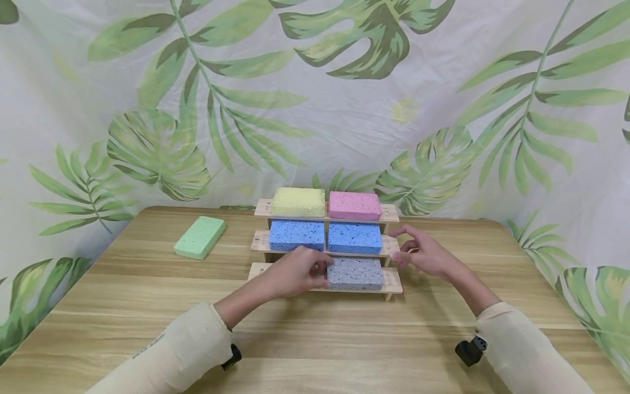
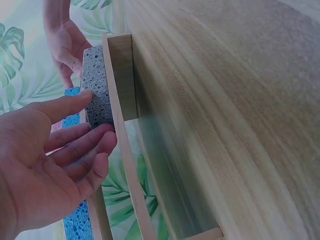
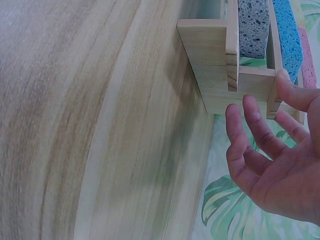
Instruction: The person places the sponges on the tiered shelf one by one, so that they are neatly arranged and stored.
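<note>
A three-tier wooden rack (image 1: 392, 281) stands on the table, with a grey sponge (image 1: 355, 273) on the right part of its lowest tier. My left hand (image 1: 295, 272) pinches the sponge's left end; in the left wrist view the thumb (image 2: 86, 98) lies on one side and fingertips meet the end near the plank. Beside the rack's right end is my right hand (image 1: 427, 254), its fingers loosely bent and nothing in them. The right wrist view has its thumb tip right at the middle tier's end, close to a blue sponge (image 3: 288, 42).
Another blue sponge (image 1: 297, 235) sits on the middle tier. The top tier bears a yellow sponge (image 1: 298, 202) and a pink sponge (image 1: 354, 206). A green sponge (image 1: 200, 237) lies on the wooden table (image 1: 315, 345) to the left. Behind hangs a leaf-patterned cloth (image 1: 344, 120).
</note>
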`<state>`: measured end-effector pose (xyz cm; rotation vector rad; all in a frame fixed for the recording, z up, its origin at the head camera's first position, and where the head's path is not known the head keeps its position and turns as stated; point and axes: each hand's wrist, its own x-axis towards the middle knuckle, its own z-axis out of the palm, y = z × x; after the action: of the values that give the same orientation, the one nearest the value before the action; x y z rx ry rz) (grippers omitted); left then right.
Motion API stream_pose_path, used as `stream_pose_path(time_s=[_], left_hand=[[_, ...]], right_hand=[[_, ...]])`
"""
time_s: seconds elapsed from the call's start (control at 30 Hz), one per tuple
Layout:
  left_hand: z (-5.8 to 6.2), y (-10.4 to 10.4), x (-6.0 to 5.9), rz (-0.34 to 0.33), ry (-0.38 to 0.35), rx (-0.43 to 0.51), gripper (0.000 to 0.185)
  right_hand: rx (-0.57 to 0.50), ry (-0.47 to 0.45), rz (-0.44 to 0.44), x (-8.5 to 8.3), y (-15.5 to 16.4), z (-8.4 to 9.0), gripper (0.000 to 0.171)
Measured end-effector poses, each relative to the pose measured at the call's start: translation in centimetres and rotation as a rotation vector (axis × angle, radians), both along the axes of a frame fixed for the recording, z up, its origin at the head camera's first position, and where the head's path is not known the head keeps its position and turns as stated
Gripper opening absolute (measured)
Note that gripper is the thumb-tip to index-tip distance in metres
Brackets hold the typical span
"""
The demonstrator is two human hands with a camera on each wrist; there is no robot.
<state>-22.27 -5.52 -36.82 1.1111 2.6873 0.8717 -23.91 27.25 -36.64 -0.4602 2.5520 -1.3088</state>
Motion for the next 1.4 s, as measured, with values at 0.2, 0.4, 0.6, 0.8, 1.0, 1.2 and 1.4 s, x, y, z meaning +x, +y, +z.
stream_pose_path(time_s=[0.2, 0.4, 0.6, 0.8, 1.0, 1.2, 1.4], left_hand=[[0.2, -1.1, -0.1, -0.021, -0.029, 0.053, 0.038], [0.7, -3.1, -0.4, -0.059, -0.076, 0.145, 0.033], [0.9, -5.4, -0.3, -0.056, -0.081, 0.169, 0.034], [1.0, -8.1, -0.2, -0.014, -0.076, 0.173, 0.033], [1.6, -10.6, -0.1, 0.055, -0.045, 0.202, 0.030], [1.7, -13.0, -0.2, 0.177, 0.003, 0.206, 0.031], [1.1, -15.4, -0.8, 0.324, 0.010, 0.164, 0.028]], right_hand=[[0.000, -0.002, 0.000, 0.0, 0.0, 0.1, 0.049], [-0.001, 0.002, 0.000, 0.1, 0.0, 0.1, 0.048], [-0.006, -0.013, -0.005, 0.3, 0.0, 0.2, 0.050], [-0.006, -0.010, -0.009, 0.4, 0.1, 0.1, 0.050], [-0.006, -0.010, -0.006, 0.4, 0.1, 0.1, 0.050], [-0.010, -0.006, -0.005, 0.2, 0.0, 0.2, 0.050], [-0.007, -0.004, -0.005, 0.1, 0.0, 0.1, 0.050]])
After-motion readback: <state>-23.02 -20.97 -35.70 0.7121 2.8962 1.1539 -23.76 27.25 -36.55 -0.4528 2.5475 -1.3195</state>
